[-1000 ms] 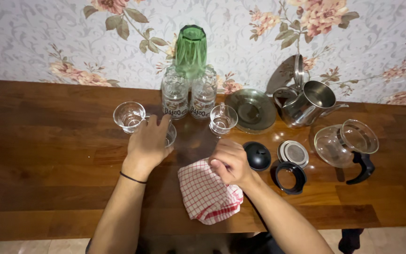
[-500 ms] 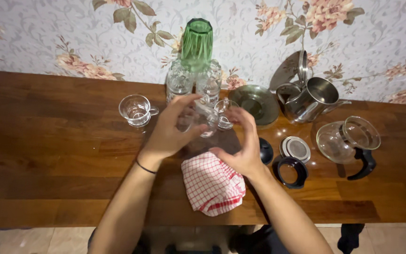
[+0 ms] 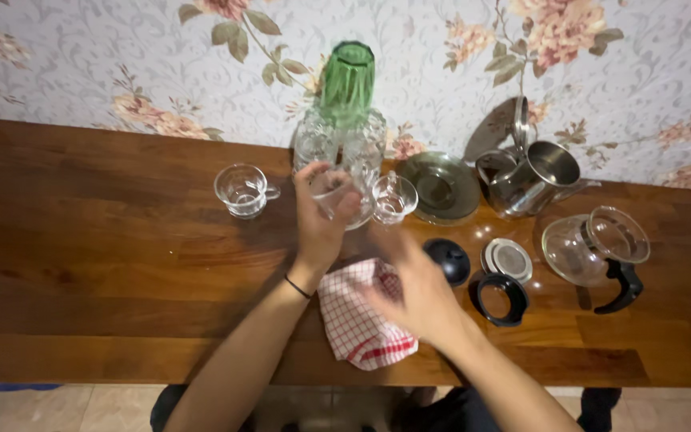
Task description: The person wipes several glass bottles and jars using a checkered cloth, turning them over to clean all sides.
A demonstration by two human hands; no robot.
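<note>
1. Clear glass cup, small and round, is sitting in the grip of the left hand, lifted just above the brown wooden table near its far edge; the head camera is looking straight down on it.
2. That left hand's fingers are wrapping around the cup, thumb on one side and fingertips on the other, and a thin dark band is circling the wrist.
3. Right hand is hovering over the red and white checked cloth, blurred; its fingers are spread loosely apart and holding nothing, though whether it is touching the cloth cannot be told.
4. The checked cloth is lying bunched near the front edge of the table, just below the lifted cup.
5. Behind the cup, a tall green ribbed glass is standing upside down on top of two clear patterned tumblers set against the floral wallpaper.
6. A second clear glass cup with a handle is resting on the table to the left, well apart from the hand.
7. A third small glass cup is sitting just right of the held one, beside a smoky dark glass saucer.
8. Farther right are standing a shiny steel jug with its hinged lid open, a round black knob lid, a round metal mesh filter, a black plastic ring and a clear glass pot with a black handle lying on its side.
</note>
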